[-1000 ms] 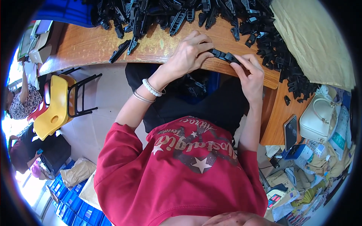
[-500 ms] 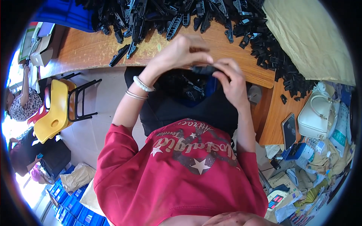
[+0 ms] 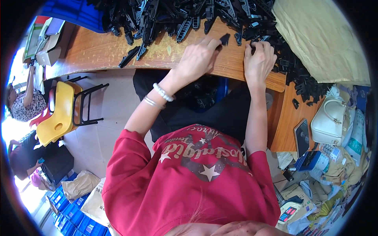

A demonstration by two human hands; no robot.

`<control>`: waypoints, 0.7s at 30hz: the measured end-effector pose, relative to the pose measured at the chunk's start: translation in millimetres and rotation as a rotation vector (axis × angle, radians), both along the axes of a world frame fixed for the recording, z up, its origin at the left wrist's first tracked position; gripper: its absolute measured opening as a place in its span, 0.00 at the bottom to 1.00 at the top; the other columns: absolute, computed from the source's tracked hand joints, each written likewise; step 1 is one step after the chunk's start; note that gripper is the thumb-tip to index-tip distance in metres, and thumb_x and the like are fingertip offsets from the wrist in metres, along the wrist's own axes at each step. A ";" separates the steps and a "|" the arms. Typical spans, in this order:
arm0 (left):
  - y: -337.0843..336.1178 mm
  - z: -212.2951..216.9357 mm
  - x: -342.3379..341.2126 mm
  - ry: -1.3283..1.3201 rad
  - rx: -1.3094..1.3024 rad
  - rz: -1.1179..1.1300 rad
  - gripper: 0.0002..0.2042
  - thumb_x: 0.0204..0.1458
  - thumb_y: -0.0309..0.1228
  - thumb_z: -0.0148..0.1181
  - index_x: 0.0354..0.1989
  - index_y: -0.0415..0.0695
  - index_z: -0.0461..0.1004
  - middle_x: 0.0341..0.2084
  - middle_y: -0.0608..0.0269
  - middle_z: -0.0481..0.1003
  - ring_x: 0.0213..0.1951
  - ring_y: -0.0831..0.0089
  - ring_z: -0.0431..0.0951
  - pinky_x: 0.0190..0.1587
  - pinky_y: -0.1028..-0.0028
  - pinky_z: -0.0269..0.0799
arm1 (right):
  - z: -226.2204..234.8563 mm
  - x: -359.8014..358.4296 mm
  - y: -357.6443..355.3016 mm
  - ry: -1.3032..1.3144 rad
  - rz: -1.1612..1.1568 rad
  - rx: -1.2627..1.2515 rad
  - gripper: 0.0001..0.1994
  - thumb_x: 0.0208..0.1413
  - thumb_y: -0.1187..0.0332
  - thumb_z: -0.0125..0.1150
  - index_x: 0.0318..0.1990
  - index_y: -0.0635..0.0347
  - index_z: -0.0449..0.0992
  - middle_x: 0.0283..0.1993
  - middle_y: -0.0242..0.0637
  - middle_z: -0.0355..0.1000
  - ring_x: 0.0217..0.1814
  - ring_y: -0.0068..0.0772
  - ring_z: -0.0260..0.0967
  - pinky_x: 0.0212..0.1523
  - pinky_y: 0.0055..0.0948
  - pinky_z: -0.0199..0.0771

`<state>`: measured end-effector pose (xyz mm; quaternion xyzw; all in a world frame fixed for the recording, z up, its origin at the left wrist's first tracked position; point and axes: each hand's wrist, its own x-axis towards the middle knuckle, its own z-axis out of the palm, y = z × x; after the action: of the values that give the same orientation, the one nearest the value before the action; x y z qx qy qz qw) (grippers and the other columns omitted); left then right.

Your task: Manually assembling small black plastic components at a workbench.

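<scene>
Above the wooden table [image 3: 98, 49], my left hand [image 3: 200, 58] is closed around a small black plastic part [image 3: 225, 39], whose dark tip sticks out past the fingers. A bracelet and a bangle sit on that wrist. My right hand [image 3: 260, 61] rests at the near edge of a pile of small black parts [image 3: 281, 51], its fingers curled inward. A bit of black shows by those fingertips, too hidden to name. Long black plastic parts [image 3: 147, 23] lie heaped at the back of the table. In the blue bin [image 3: 223, 88] at my lap are more dark pieces.
A beige cloth [image 3: 323, 43] covers the right back. Farther right are a phone [image 3: 302, 135], a white handbag [image 3: 330, 120] and a calculator-like keypad device [image 3: 288, 213]. Yellow chairs [image 3: 59, 114], stacked blue crates [image 3: 75, 214] and other people are on the left.
My hands have come apart from over the bin and moved forward onto the table. The left now holds a black part near the heap; the right has reached the small parts.
</scene>
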<state>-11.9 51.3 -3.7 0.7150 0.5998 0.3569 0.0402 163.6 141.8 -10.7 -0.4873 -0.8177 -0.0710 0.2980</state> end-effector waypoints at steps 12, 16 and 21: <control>-21.7 -3.1 -16.8 -0.097 -0.041 -0.116 0.11 0.48 0.28 0.65 0.39 0.37 0.75 0.34 0.56 0.72 0.39 0.57 0.74 0.40 0.64 0.72 | 8.9 22.7 -42.9 0.580 0.294 -0.525 0.10 0.51 0.77 0.65 0.42 0.67 0.79 0.34 0.38 0.72 0.33 0.26 0.68 0.38 0.26 0.69; -23.2 -4.4 -16.4 -0.139 -0.045 -0.121 0.10 0.47 0.26 0.65 0.39 0.37 0.76 0.34 0.56 0.72 0.40 0.58 0.72 0.42 0.65 0.71 | 12.5 25.6 -47.0 0.506 0.243 -0.574 0.10 0.50 0.78 0.67 0.40 0.69 0.79 0.34 0.37 0.72 0.30 0.26 0.67 0.33 0.24 0.68; -20.9 -8.2 -18.3 -0.162 -0.027 -0.140 0.10 0.47 0.25 0.64 0.38 0.36 0.76 0.34 0.55 0.72 0.39 0.57 0.72 0.42 0.64 0.70 | 12.4 27.4 -43.7 0.606 0.414 -0.701 0.09 0.50 0.79 0.66 0.40 0.70 0.79 0.36 0.37 0.72 0.31 0.25 0.67 0.33 0.23 0.68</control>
<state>-30.2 30.5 -11.9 0.7234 0.5480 0.4016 0.1230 191.0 98.1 1.8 -0.3844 -0.7485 0.4130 0.3484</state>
